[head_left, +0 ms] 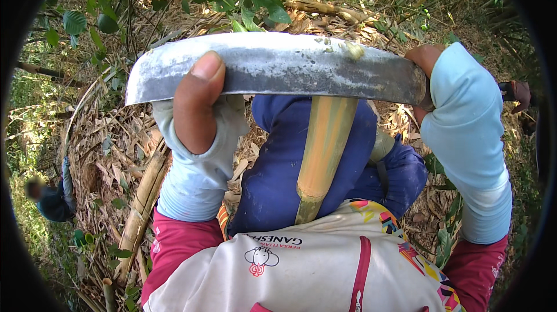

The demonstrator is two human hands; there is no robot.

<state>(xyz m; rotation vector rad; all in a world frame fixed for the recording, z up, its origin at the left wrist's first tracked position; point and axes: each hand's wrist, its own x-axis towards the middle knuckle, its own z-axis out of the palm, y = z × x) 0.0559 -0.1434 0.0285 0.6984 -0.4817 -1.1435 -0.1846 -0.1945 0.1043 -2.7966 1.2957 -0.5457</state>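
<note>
A wide, curved machete (278, 71) lies crosswise in front of me, its grey blade smeared with whitish residue. My left hand (198, 103) clasps the blade near its left end, thumb pressed on the near face. At the other end my right hand (426, 61) is closed around the machete's handle, which is mostly hidden by the fingers and sleeve. Below the blade a yellow-green bamboo pole (326, 144) extends from my belly, over my blue trousers (270, 167). Its far end passes out of sight behind the blade, so I cannot tell whether they touch.
Dry leaves and bamboo litter (107, 161) cover the ground. A cut bamboo stem (142, 207) lies to my left. Leafy green branches (255, 4) hang ahead, with a dry stalk (331, 10) behind. Another person (55, 199) is at the far left.
</note>
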